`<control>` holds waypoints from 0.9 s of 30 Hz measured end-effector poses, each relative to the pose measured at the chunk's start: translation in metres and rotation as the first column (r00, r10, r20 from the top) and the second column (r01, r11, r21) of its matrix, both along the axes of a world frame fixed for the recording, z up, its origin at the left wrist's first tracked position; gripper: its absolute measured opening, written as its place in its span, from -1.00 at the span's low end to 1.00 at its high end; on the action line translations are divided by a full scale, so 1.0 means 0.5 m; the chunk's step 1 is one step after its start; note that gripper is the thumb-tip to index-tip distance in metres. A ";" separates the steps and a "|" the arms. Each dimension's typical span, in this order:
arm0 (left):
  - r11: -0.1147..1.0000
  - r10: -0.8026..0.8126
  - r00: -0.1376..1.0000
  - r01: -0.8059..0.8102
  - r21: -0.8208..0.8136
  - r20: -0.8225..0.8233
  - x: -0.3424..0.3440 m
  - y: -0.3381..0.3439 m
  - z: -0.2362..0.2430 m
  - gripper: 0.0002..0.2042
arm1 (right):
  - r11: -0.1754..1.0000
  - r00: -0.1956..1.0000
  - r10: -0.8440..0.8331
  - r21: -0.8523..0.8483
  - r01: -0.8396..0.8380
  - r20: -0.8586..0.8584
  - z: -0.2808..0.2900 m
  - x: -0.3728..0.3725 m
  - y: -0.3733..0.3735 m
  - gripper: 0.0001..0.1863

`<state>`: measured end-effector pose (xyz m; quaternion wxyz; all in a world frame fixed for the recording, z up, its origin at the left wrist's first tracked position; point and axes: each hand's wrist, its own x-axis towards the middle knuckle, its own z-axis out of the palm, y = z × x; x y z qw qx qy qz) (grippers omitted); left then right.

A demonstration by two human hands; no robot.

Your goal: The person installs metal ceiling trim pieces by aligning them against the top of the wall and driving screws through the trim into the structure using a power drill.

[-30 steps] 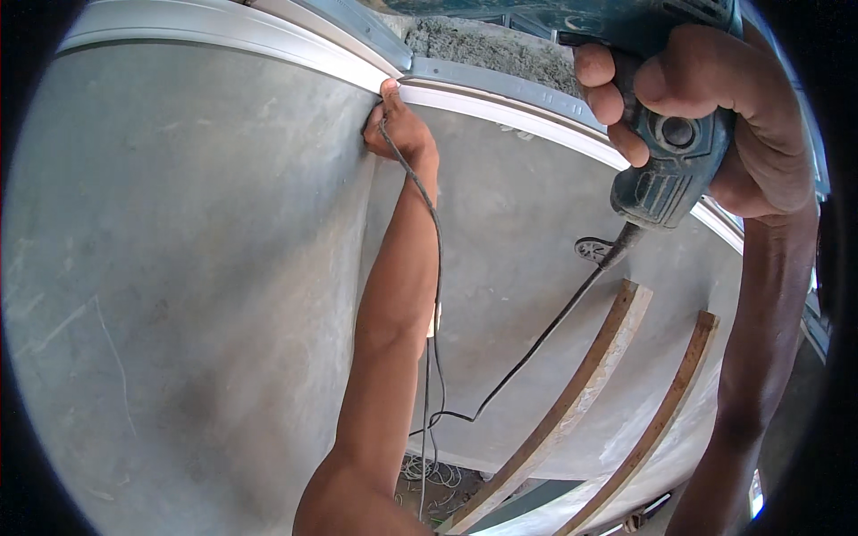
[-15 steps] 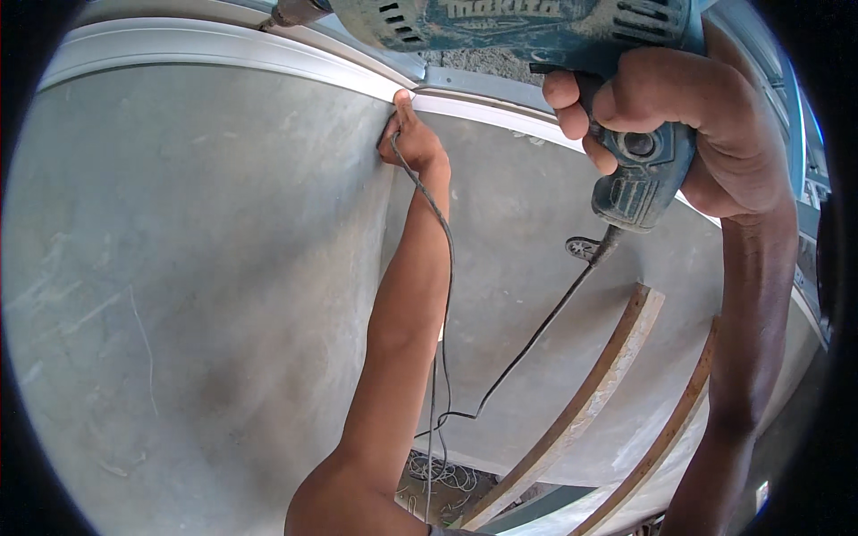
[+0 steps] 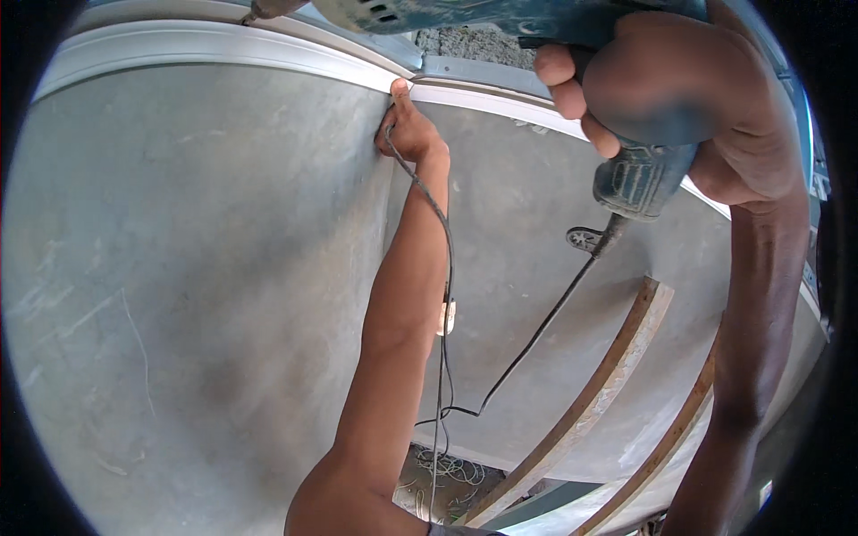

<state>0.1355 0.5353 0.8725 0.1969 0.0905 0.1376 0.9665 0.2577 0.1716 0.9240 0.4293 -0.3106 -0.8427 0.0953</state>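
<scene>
There are two hands, a left hand point(image 3: 411, 134) and a right hand point(image 3: 710, 85); one blue-green power drill point(image 3: 492, 16); one dark oval holder point(image 3: 584, 238); two wooden planks point(image 3: 585, 404); two white trim strips point(image 3: 206, 47); two grey walls point(image 3: 206, 250); one pale wire tangle point(image 3: 460, 469).

The scuffed teal power drill point(image 3: 483, 13) extends nearly level across the top of my remote view, handle downward, bit end pointing left, its tip just above a long white ribbed moulding strip point(image 3: 214, 47) mounted horizontally.
</scene>
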 end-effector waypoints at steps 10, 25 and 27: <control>0.953 -0.030 0.964 0.107 0.285 -0.263 -0.015 0.051 -0.074 -0.67 | 0.999 1.000 0.017 0.042 -0.017 -0.003 -0.003 -0.012 0.008 -0.60; 0.997 0.021 0.884 0.016 0.074 -0.467 -0.052 0.005 -0.136 -0.69 | 0.962 0.968 0.201 -0.157 -0.224 -0.151 -0.012 -0.032 0.010 -0.60; 0.971 0.237 0.839 -0.217 0.100 -0.490 -0.055 -0.033 -0.166 -0.74 | 0.972 0.970 0.196 -0.104 -0.212 -0.144 -0.010 -0.035 -0.003 -0.60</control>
